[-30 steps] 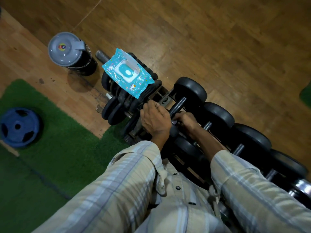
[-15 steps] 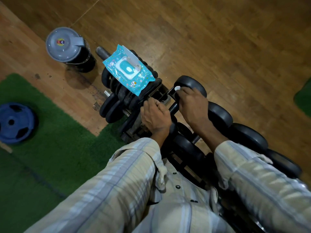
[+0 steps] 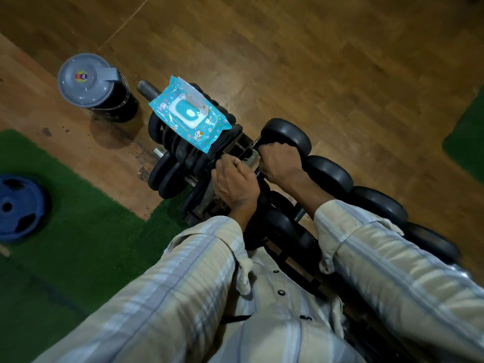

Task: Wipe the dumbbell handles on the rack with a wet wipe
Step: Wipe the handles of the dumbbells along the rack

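Observation:
A row of black dumbbells lies on a dark rack that runs from the centre to the lower right. My right hand is curled round the handle of the first dumbbell, just below its far head. A small pale bit shows at the fingertips, and the wipe itself is hidden under the hand. My left hand covers the near end of that same dumbbell, fingers curled over it at the rack's left end. A blue wet wipe pack lies on a stack of black plates.
A black bin with a grey lid stands on the wood floor to the left. A blue weight plate lies on the green turf mat. Black plates hang beside the rack's left end.
My right hand went from low on the handles up to the first dumbbell's far head, then slid a little back along the handle. My left hand stayed in place.

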